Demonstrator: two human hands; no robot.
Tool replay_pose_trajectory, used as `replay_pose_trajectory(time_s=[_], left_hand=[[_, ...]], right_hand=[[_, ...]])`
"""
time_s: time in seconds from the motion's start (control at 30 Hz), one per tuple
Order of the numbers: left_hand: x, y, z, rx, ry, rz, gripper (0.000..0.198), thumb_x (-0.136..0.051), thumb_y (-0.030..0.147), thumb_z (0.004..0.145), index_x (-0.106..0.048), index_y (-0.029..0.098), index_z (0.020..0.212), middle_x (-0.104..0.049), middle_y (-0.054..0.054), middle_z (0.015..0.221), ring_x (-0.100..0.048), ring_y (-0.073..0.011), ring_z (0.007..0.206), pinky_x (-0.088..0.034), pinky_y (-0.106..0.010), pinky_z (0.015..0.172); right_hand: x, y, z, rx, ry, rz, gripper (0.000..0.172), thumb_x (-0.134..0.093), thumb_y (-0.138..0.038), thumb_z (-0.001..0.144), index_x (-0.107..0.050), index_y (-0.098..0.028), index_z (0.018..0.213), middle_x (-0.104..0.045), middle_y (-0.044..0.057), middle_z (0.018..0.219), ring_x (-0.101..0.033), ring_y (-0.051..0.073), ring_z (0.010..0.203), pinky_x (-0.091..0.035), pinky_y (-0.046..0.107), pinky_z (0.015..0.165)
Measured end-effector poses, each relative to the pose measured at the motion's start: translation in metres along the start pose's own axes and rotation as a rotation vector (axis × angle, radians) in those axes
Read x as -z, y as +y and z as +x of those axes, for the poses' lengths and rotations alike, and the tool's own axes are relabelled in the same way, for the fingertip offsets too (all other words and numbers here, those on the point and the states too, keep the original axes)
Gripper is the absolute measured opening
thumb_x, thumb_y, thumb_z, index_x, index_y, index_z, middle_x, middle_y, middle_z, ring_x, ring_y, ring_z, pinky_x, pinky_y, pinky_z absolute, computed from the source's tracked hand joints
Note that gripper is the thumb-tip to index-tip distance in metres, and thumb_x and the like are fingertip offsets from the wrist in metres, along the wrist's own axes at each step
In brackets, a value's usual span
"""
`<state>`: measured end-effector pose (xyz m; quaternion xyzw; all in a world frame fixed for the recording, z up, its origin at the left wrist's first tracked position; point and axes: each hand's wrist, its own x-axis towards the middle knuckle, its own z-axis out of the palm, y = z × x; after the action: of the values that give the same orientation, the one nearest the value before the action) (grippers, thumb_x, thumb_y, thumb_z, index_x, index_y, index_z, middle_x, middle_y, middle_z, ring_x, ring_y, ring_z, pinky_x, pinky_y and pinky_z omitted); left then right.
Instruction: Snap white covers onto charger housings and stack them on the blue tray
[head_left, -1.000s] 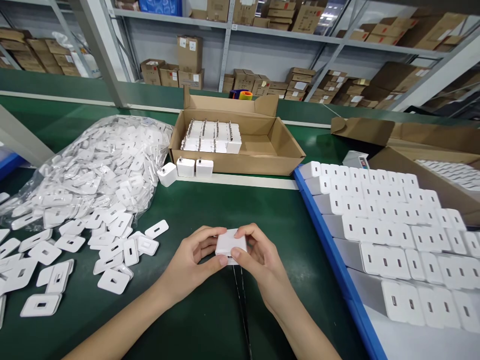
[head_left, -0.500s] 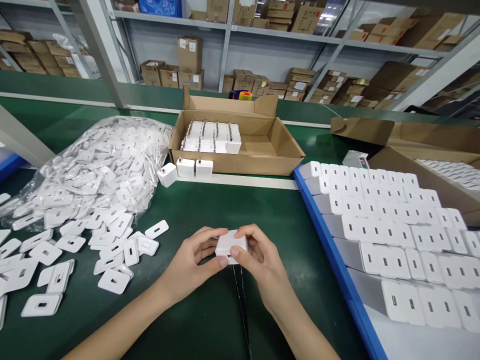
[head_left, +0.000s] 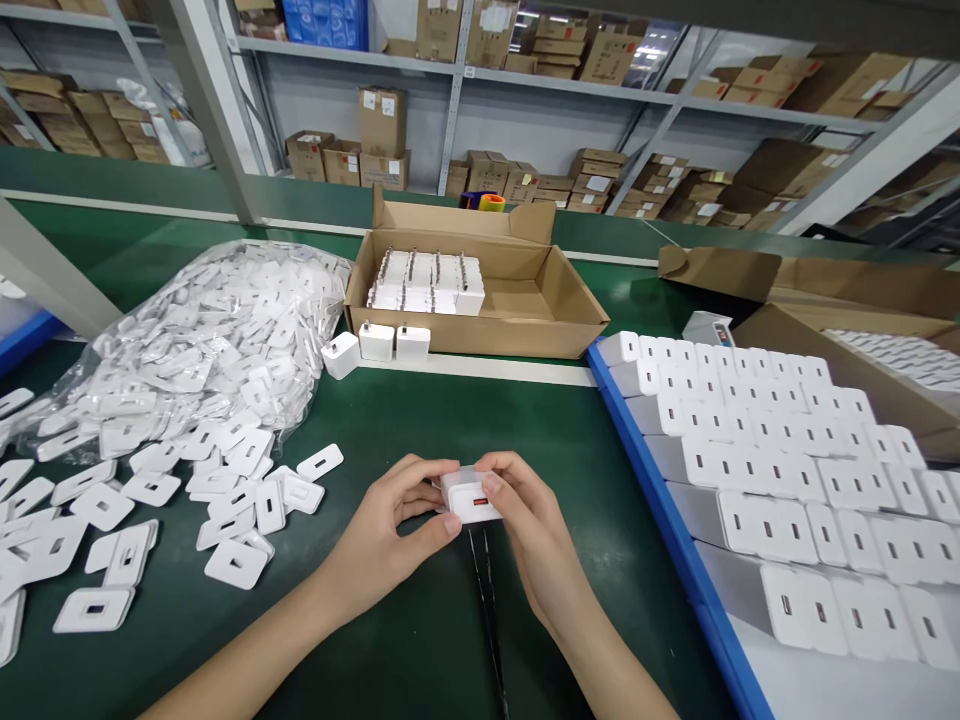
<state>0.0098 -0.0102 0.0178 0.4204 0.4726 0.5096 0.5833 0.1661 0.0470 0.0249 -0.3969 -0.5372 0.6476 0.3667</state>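
Note:
Between my two hands I hold a small white USB charger (head_left: 469, 500) above the green bench, its slotted face with a reddish port turned toward me. My left hand (head_left: 397, 525) pinches its left side with thumb and forefinger. My right hand (head_left: 529, 520) grips the right side, the thumb resting on the front face. Under the charger, black tweezers (head_left: 489, 610) lie on the bench, pointing away from me. Loose white slotted plates (head_left: 236, 565) are scattered left of my left hand. To the right, a blue-edged tray (head_left: 694, 590) carries rows of white chargers (head_left: 787, 465).
A clear bag of white plates (head_left: 217, 340) lies at the back left. Behind my hands stands an open cardboard box (head_left: 525, 340) with chargers inside and three white chargers (head_left: 376, 342) before it. Another open carton (head_left: 892, 375) is at the far right. Shelves with cartons (head_left: 382, 122) line the back.
The charger has turned in my fingers, so its port face now shows toward me instead of a plain face. My hands stay in nearly the same place. The view has shifted slightly.

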Motion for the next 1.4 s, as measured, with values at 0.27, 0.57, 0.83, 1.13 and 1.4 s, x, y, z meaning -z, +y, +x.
replay_pose_trajectory(time_s=[0.27, 0.57, 0.83, 1.13, 1.4], left_hand=[[-0.001, -0.002, 0.001, 0.008, 0.016, -0.046, 0.040, -0.075, 0.035, 0.077, -0.062, 0.018, 0.112, -0.062, -0.007, 0.108, -0.065, -0.0235, 0.103, -0.051, -0.038, 0.094], [0.002, -0.006, 0.001, 0.021, 0.059, -0.064, 0.040, -0.078, 0.035, 0.074, -0.061, 0.017, 0.106, -0.068, -0.007, 0.101, -0.065, -0.0234, 0.098, -0.053, -0.038, 0.090], [0.006, 0.007, 0.000, 0.016, 0.012, -0.020, 0.032, -0.078, 0.028, 0.074, -0.062, 0.018, 0.101, -0.062, -0.004, 0.100, -0.062, -0.0202, 0.097, -0.051, -0.034, 0.090], [0.007, 0.003, 0.004, 0.080, 0.011, -0.135, 0.046, -0.082, 0.046, 0.069, -0.064, 0.018, 0.101, -0.066, -0.004, 0.090, -0.062, -0.0199, 0.090, -0.054, -0.031, 0.079], [0.010, 0.009, 0.004, 0.084, 0.034, -0.129, 0.054, -0.083, 0.056, 0.064, -0.066, 0.018, 0.099, -0.063, -0.003, 0.086, -0.060, -0.0197, 0.087, -0.052, -0.029, 0.077]], right_hand=[[-0.005, 0.005, -0.005, 0.111, 0.019, -0.120, 0.029, -0.068, -0.050, 0.083, -0.060, -0.022, 0.085, -0.053, -0.001, 0.077, -0.049, 0.014, 0.070, -0.040, 0.025, 0.062], [0.007, 0.005, 0.002, 0.070, -0.175, -0.098, 0.028, -0.067, -0.051, 0.085, -0.061, -0.025, 0.094, -0.056, -0.001, 0.086, -0.053, 0.013, 0.076, -0.043, 0.023, 0.065], [0.000, 0.001, -0.007, 0.109, -0.076, -0.123, 0.029, -0.070, -0.051, 0.083, -0.066, -0.023, 0.092, -0.065, 0.003, 0.094, -0.061, 0.015, 0.077, -0.049, 0.023, 0.065], [0.008, 0.005, -0.003, 0.082, -0.141, -0.156, 0.049, -0.056, -0.068, 0.085, -0.066, -0.025, 0.106, -0.065, 0.004, 0.091, -0.062, 0.020, 0.081, -0.051, 0.030, 0.072], [0.010, -0.001, -0.002, 0.167, -0.153, -0.127, 0.038, -0.067, -0.056, 0.084, -0.068, -0.030, 0.112, -0.062, 0.006, 0.115, -0.063, 0.022, 0.100, -0.053, 0.030, 0.082]])
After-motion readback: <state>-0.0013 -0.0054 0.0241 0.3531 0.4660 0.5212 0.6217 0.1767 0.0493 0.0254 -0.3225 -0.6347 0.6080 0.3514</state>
